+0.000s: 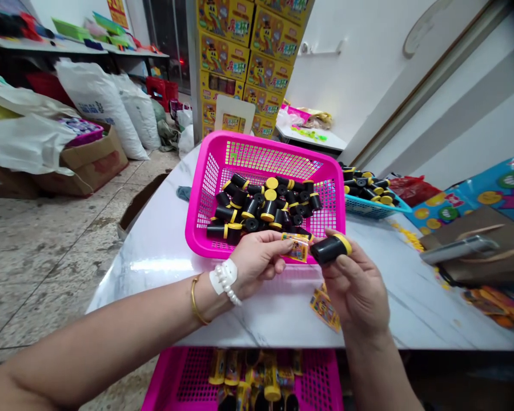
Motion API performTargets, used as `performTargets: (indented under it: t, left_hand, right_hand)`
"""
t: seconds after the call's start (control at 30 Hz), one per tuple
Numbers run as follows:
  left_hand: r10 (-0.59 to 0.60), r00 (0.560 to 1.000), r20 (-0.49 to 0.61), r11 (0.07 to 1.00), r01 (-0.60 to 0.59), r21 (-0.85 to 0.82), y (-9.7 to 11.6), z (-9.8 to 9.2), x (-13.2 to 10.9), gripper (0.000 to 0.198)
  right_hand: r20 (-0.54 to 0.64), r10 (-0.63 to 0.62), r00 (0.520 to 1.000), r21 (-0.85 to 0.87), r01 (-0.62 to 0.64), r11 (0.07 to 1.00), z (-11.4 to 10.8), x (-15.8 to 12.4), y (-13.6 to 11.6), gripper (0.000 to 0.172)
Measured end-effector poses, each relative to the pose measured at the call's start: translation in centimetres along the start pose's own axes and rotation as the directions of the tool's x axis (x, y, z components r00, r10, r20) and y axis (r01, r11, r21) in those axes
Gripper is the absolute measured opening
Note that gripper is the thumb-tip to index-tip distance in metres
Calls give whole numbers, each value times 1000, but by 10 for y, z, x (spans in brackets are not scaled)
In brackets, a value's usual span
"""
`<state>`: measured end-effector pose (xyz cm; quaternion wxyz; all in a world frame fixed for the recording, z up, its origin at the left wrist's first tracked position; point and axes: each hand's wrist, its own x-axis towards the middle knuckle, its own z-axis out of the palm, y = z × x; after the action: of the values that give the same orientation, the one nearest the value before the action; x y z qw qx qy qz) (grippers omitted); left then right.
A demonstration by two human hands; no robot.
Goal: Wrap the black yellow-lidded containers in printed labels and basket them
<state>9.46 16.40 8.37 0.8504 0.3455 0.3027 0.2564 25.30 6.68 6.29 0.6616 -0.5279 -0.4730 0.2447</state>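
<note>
Between its thumb and fingers my left hand (pixel 257 257) pinches a small yellow printed label sleeve (pixel 296 247). Closed round a black plastic canister with a yellow cap (pixel 332 249) is my right hand (pixel 362 285), the canister tilted with its black end toward the label. Both hands are over the near rim of a pink plastic basket (pixel 265 141) holding many similar black canisters (pixel 252 206). More yellow labels (pixel 324 308) lie on the table under my right hand. Whether the label touches the canister I cannot tell.
Below the marble-patterned table (pixel 154 285), another pink basket (pixel 329 382) holds labelled canisters (pixel 272 379). A blue basket (pixel 368 210) of canisters stands right, near a metal-topped tool (pixel 460 249). Stacked yellow boxes (pixel 227 54) rise behind; white sacks (pixel 96 105) stand on the floor left.
</note>
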Motion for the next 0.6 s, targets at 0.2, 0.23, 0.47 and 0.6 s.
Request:
performTargets:
  t: [0.2,0.23,0.47,0.6]
  left_hand:
    - [15,998,56,994,-9,-107,0,1,-1,19]
    - [9,998,60,994,-3,-108,0,1,-1,19]
    - [12,999,46,996,-9,-84,-2,2,0,18]
    - [26,997,66,993,-18,-120,-2,2,0,14]
  right_hand:
    - [-194,69,979,71,-56,996,4,-2,7,33]
    - [-222,78,972,77,-63,995,4,-2,7,32]
    - [-175,153,973,245,-107,963,3,-5,0,23]
    - [-174,175,969,225,-134,965,10,-6,1,26]
